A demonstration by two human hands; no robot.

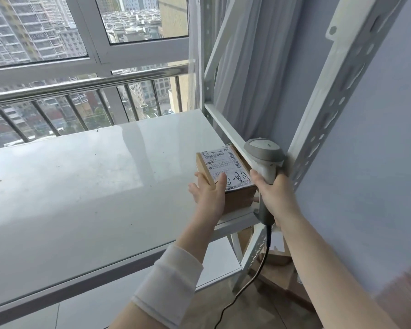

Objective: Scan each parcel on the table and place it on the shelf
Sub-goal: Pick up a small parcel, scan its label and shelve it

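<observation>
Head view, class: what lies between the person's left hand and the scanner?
The labelled cardboard parcel, seen in the head view: the left hand holds its left side, the scanner in the right hand is at its right.

Window (pixel 33 27), steel railing (pixel 81 85); curtain (pixel 242 67) at right.

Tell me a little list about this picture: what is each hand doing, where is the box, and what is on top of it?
left hand: holds the parcel, thumb on its label
right hand: grips the scanner handle
parcel: brown cardboard box at the shelf rack edge, right of the table
label: white, with barcodes, printed numbers and black handwriting
scanner: grey, with a black cord hanging down
</observation>
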